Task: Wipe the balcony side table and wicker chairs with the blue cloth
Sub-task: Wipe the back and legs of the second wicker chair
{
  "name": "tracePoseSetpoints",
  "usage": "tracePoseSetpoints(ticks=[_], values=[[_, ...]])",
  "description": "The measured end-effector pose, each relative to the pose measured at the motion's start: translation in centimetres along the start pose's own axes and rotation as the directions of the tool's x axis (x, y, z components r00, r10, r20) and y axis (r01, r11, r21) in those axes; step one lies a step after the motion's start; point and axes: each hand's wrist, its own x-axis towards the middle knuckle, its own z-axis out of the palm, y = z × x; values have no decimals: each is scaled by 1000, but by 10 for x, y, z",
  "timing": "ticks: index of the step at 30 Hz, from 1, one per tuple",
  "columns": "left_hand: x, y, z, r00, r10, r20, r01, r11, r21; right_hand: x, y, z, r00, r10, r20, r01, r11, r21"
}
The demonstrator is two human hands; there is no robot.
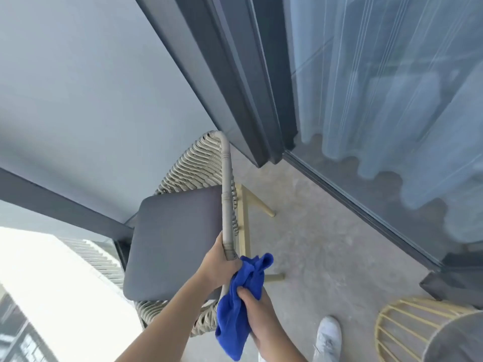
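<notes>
Left hand (218,265) grips the wicker chair (198,163) by its armrest rail, right hand (261,317) clutches the bunched blue cloth (239,307) just below that rail, so the chair wipe looks underway, next likely running the cloth along the rail.

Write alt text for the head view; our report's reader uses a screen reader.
A person's left hand grips the frame of a wicker chair with a grey cushion, while the right hand holds a bunched blue cloth beside it. A round side table and glass door lie to the right.
</notes>
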Motion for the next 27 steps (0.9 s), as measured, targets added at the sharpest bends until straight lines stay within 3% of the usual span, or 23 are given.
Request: tracePoseSetpoints(ticks=[5,9,11,18,24,27], values=[[-25,-52,-28,995,-78,-64,74,995,-63,6,27,38,997,54,56,-46,990,-135],[-36,-64,-33,979,-97,-177,96,995,-13,17,25,50,1000,3,-30,-7,990,-138],[-31,-56,-36,960,-110,-259,106,994,-27,27,11,51,997,-58,-60,51,992,-113],[43,12,-76,936,-48,-348,22,997,-79,70,-62,55,963,-230,-140,224,973,-58],[90,48,-76,921,42,-386,-37,999,20,103,-117,55,898,-371,-238,396,916,64],[99,47,-72,912,67,-406,-47,997,60,128,-135,52,892,-371,-260,413,901,134]])
